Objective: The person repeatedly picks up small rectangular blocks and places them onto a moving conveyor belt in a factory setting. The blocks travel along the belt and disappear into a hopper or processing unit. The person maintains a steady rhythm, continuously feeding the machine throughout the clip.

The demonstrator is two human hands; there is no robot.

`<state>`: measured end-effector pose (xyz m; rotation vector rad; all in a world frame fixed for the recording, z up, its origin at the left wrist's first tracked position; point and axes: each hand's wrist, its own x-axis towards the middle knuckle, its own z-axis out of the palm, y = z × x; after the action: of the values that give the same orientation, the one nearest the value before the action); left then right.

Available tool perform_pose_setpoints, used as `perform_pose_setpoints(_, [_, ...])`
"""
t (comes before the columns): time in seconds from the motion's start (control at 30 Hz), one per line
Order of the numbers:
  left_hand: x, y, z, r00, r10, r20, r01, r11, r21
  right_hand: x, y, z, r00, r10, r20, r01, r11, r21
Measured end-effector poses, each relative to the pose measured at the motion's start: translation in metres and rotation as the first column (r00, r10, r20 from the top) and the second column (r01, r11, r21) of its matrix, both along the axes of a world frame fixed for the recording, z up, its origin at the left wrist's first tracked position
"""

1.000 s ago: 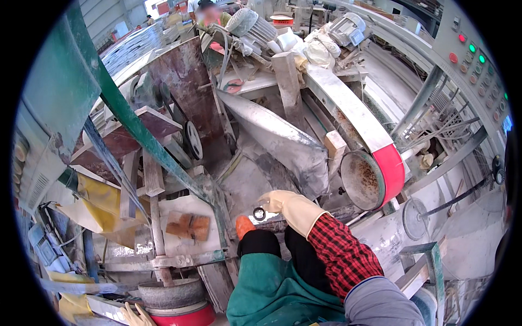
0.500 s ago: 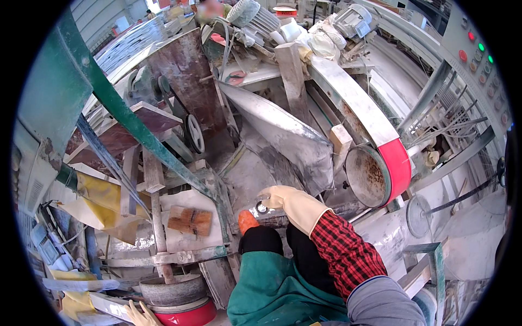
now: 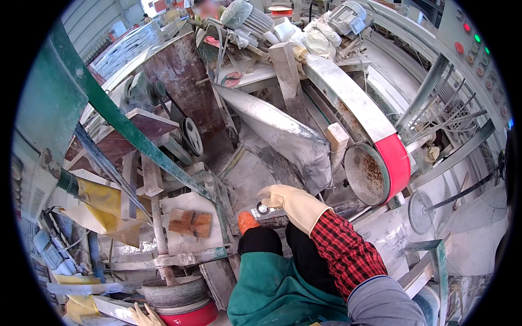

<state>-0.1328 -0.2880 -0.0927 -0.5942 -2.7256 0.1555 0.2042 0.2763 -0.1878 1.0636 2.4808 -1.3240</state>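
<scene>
My right hand (image 3: 292,203), in a cream rubber glove, is low in front of my knees with its fingers curled. At its fingertips is a small shiny round piece (image 3: 262,208) with a dark ring; I cannot make out its kind. Just left of it an orange shoe tip (image 3: 248,221) shows beyond my knee. At the bottom left edge, my gloved left hand (image 3: 145,316) is partly cut off by the picture. Its visible fingers are spread beside a pale metal bar (image 3: 114,308) and a red belt (image 3: 190,316) around a wheel.
A second red belt (image 3: 392,165) wraps a rusty drum at the right. A grey dusty chute (image 3: 274,122) slants through the middle. A green beam (image 3: 125,127) crosses the left side. A wood block (image 3: 190,222) lies left of my knees. A control panel (image 3: 478,57) stands far right.
The whole view has shifted slightly. My left hand appears slightly lower and further right at the bottom edge. My right hand keeps almost the same place and pose.
</scene>
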Motion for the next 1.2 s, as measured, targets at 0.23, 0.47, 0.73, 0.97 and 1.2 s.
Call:
perform_pose_setpoints(0.23, [0.008, 0.001, -0.016, 0.998, 0.048, 0.031, -0.052, 0.987, 0.153, -0.003, 0.002, -0.017, 1.000, 0.003, -0.007, -0.002, 0.999, 0.037])
perform_pose_setpoints(0.47, [0.016, 0.010, 0.004, 1.000, -0.014, 0.021, 0.014, 0.999, 0.038, -0.003, 0.002, -0.014, 1.000, 0.012, -0.027, -0.012, 1.000, -0.010])
perform_pose_setpoints(0.73, [0.033, 0.029, 0.013, 0.999, 0.010, 0.030, -0.012, 0.998, 0.058, 0.000, 0.007, -0.020, 0.994, 0.040, -0.104, -0.040, 0.999, 0.001])
perform_pose_setpoints(0.97, [0.056, 0.048, 0.023, 1.000, 0.016, -0.002, -0.016, 0.994, 0.107, -0.001, 0.005, -0.009, 0.986, 0.004, -0.167, -0.022, 0.995, -0.101])
perform_pose_setpoints(1.2, [0.062, 0.048, 0.021, 1.000, -0.007, -0.016, 0.009, 0.993, 0.118, -0.003, 0.005, -0.007, 0.990, 0.037, -0.137, -0.045, 0.998, -0.052])
